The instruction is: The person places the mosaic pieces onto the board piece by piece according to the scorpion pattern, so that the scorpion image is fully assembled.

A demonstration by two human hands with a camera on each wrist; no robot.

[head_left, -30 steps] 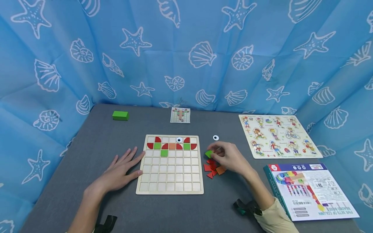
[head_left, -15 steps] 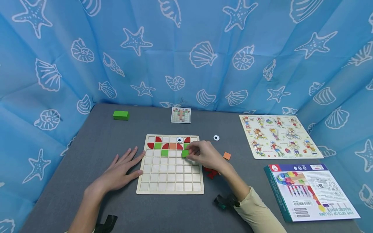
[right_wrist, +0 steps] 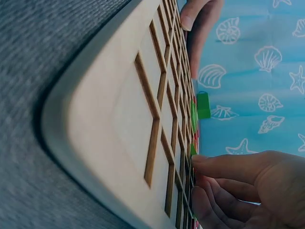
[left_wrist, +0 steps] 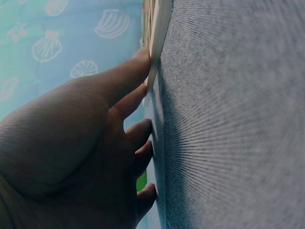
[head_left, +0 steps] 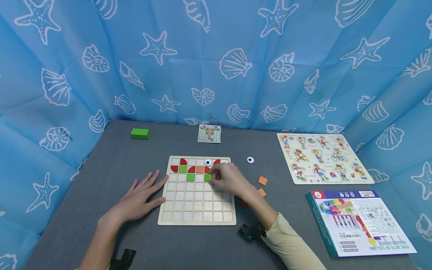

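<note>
A wooden grid board (head_left: 197, 219) lies on the grey table, with red quarter-round tiles, green squares, an orange square (head_left: 200, 169) and a round eye tile (head_left: 207, 162) in its upper rows. My right hand (head_left: 231, 179) pinches a green square tile (head_left: 207, 177) at the third row, right of another green square (head_left: 190, 177). In the right wrist view, thumb and fingertips meet low over the grid, by a green tile (right_wrist: 194, 149). My left hand (head_left: 141, 198) lies with spread fingers on the table, thumb and index finger touching the board's left edge.
Orange tiles (head_left: 263, 180) and partly hidden red pieces lie right of the board, below a second eye tile (head_left: 250, 159). A pattern card (head_left: 209, 134) and green block (head_left: 140, 134) sit behind. At right are a picture puzzle (head_left: 324, 159) and a box (head_left: 362, 225).
My right hand picked the green square from the loose pile and carried it left onto the board, then slightly further left within the third row. The left hand stayed put.
</note>
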